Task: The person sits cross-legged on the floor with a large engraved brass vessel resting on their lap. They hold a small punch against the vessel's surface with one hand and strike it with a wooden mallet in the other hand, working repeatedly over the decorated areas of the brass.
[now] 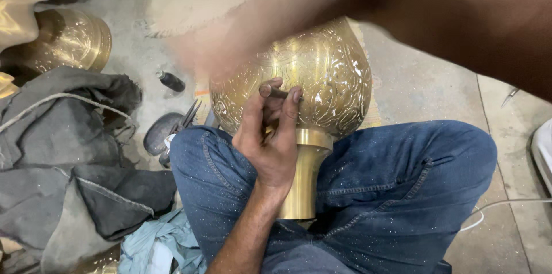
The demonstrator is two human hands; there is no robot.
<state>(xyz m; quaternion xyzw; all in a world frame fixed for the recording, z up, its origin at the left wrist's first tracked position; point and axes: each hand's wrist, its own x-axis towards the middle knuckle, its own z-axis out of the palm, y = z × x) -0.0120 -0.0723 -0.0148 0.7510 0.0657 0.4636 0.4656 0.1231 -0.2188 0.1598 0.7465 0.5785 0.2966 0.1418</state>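
Left hand (270,136) pinches a small dark chisel (276,92) against the engraved brass vase (328,73) lying across the lap. Right hand (241,32) is a blur above; grip can't be told.

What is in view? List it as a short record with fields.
left hand: grips a small metal punch, tip against the vase
right hand: raised above the vase, blurred; what it holds cannot be told
vase: engraved brass, lying across the lap in blue jeans
floor, left: grey cloths, a second brass vessel
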